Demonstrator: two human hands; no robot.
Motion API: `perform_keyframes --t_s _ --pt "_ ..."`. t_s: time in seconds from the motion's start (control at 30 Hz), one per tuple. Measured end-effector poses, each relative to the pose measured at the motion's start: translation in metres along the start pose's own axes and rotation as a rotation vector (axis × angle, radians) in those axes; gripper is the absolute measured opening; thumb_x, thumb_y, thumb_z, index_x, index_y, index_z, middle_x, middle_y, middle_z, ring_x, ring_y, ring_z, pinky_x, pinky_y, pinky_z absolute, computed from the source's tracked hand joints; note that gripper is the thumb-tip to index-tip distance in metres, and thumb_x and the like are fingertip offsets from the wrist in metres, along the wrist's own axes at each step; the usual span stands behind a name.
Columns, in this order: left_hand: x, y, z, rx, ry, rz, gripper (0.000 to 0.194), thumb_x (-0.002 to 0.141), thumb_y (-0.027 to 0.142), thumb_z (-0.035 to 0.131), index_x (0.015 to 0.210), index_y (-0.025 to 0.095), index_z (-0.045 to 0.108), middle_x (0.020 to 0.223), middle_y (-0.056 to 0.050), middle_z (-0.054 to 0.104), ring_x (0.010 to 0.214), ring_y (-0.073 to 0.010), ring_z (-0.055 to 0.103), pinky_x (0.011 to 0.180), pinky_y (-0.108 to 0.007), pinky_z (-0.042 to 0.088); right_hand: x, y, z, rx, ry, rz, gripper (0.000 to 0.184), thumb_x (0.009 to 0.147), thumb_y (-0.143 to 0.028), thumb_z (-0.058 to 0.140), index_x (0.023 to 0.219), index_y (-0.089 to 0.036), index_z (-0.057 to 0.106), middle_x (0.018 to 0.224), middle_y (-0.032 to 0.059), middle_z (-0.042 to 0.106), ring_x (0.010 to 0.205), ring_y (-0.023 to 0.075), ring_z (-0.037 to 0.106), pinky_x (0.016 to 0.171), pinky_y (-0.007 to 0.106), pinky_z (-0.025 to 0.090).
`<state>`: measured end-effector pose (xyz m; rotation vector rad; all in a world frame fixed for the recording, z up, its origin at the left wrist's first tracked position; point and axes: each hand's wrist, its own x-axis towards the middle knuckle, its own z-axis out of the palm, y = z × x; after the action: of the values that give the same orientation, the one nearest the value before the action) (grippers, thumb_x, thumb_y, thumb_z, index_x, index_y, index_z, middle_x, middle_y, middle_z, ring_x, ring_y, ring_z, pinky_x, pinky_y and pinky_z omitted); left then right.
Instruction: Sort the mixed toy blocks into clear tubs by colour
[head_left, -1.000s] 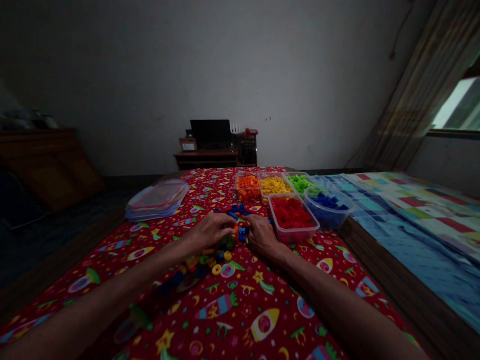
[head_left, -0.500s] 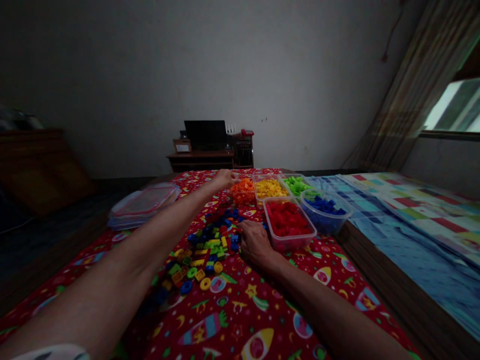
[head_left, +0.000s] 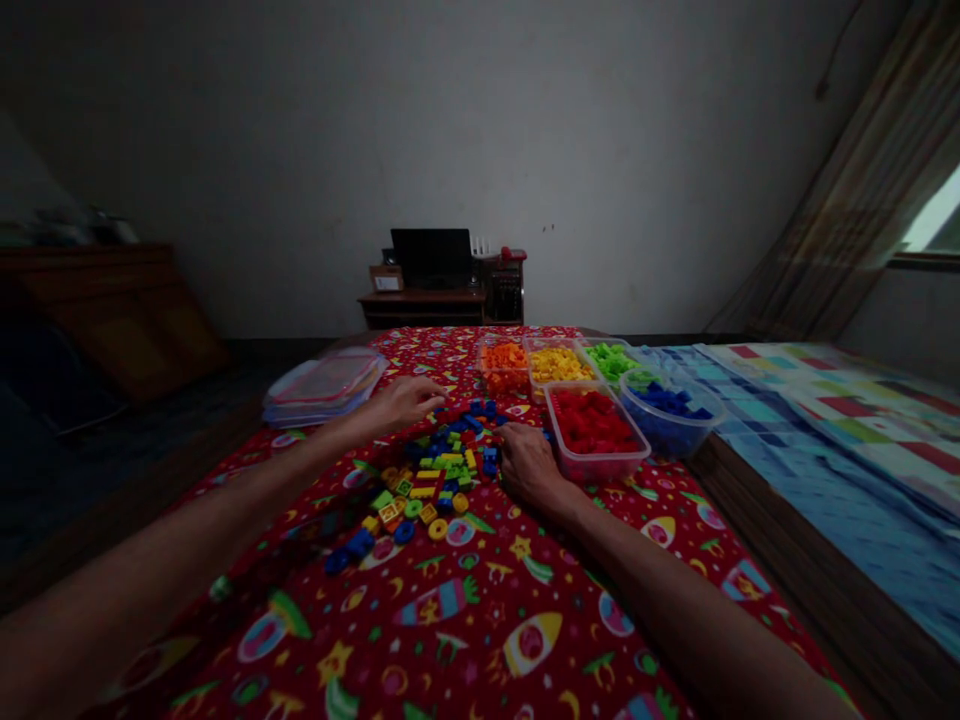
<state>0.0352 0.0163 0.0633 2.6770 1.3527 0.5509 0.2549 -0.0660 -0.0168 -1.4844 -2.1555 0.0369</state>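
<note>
A loose pile of toy building bricks (head_left: pixel 442 465) in blue, green, yellow and red lies on the red patterned tablecloth (head_left: pixel 420 660). My left hand (head_left: pixel 409 402) hovers over the cloth at the pile's far left side, its fingers stretched loosely to the right with nothing visible in them. At the pile's right edge rests my right hand (head_left: pixel 531 465), fingers curled together beside some blue bricks (head_left: pixel 490 461). Whatever those fingertips hold, if anything, is hidden. Close to its right stands a clear tub of red bricks (head_left: pixel 596 422).
Behind the red tub are containers of orange bricks (head_left: pixel 504 358), yellow bricks (head_left: pixel 561 364) and green bricks (head_left: pixel 611 360). A round bowl of blue bricks (head_left: pixel 673 401) stands at right. Stacked lids (head_left: pixel 324 388) lie at left. A bed (head_left: pixel 810 450) adjoins the table's right side.
My left hand has drawn back from the orange container, leftward and nearer, to beside the pile. My right hand stays at the pile's right edge. The view has shifted slightly left.
</note>
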Motion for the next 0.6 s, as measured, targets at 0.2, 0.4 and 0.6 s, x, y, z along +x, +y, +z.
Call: perform_keyframes --t_s 0.2,0.4,0.6 --pt "-0.042 0.011 0.018 -0.117 -0.091 0.303 0.026 0.085 0.027 0.049 0.099 0.018 0.068 0.102 -0.008 0.07 0.096 -0.0181 0.063 0.087 -0.029 0.047 -0.001 -0.002 -0.004 0.01 -0.011 -0.004 0.034 0.083 -0.009 0.042 0.109 -0.013 0.063 0.1 0.0114 0.065 0.09 0.0196 0.057 0.08 0.027 0.038" --pt "-0.024 0.024 0.043 -0.039 -0.117 0.535 0.026 0.085 0.011 0.047 0.097 0.018 0.069 0.097 -0.009 0.069 0.094 -0.0174 0.061 0.087 -0.028 0.046 -0.001 0.0 -0.003 0.028 -0.008 -0.019 0.032 0.083 -0.008 0.043 0.108 -0.013 0.063 0.102 0.0107 0.065 0.091 0.0186 0.057 0.081 0.027 0.038" --pt "-0.01 0.032 0.05 0.02 -0.13 0.528 0.024 0.085 0.011 0.048 0.091 0.018 0.07 0.093 -0.009 0.069 0.089 -0.0175 0.061 0.083 -0.027 0.045 -0.001 -0.002 -0.004 0.008 -0.002 -0.027 0.031 0.083 -0.008 0.043 0.105 -0.012 0.064 0.1 0.0112 0.065 0.093 0.0193 0.056 0.082 0.027 0.038"
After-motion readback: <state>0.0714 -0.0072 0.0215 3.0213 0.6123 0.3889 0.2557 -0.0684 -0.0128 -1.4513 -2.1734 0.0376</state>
